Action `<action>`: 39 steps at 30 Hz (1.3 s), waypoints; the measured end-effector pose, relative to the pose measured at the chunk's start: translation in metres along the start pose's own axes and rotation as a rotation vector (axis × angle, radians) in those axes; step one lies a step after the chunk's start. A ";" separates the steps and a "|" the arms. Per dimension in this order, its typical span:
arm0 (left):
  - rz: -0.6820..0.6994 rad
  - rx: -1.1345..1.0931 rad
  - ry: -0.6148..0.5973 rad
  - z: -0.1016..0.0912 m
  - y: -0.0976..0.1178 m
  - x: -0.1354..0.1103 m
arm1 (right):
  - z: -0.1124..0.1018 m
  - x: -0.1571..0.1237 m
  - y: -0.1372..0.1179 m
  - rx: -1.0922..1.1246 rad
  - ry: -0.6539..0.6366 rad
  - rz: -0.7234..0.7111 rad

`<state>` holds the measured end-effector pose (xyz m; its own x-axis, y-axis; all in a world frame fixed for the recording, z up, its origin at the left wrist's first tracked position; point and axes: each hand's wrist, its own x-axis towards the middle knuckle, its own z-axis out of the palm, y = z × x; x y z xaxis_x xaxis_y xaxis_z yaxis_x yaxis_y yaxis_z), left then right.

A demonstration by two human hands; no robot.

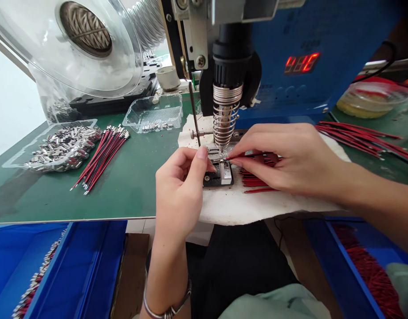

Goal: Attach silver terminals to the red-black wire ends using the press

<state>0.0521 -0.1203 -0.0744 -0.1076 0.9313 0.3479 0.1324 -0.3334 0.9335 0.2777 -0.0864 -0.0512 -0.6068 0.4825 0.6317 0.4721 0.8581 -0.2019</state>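
Note:
My right hand [284,155] pinches a red-and-black wire [250,156] between thumb and fingertips, its end at a small metal jig [226,173]. Directly above that end is the tip of a soldering iron with a coil spring [226,106]. On the jig's left side, my left hand [182,181] is closed, thumb against index finger; whatever it grips is hidden. A thin dark rod [193,110] slants down to the left fingertips. Beneath my right hand, several more red and black wires [257,181] lie on a white cloth [230,206].
Left on the green table [134,177] are a tray of metal connectors [62,148], a bundle of finished-looking wires [102,157] and a clear tray [155,113]. A fume hood [131,53] stands behind. Loose wires [363,139] lie right; blue bins [91,266] sit below.

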 end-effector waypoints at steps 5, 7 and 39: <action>-0.003 0.010 0.002 0.000 0.000 0.001 | 0.002 0.001 -0.001 0.006 -0.001 0.012; 0.001 0.008 0.000 0.000 0.001 0.001 | 0.002 0.001 -0.001 0.007 -0.006 0.009; -0.031 0.012 -0.005 0.000 0.001 -0.001 | -0.002 0.000 -0.002 0.014 -0.022 0.026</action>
<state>0.0521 -0.1215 -0.0742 -0.1065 0.9418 0.3188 0.1413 -0.3030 0.9425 0.2778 -0.0881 -0.0496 -0.6089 0.5081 0.6092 0.4790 0.8476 -0.2283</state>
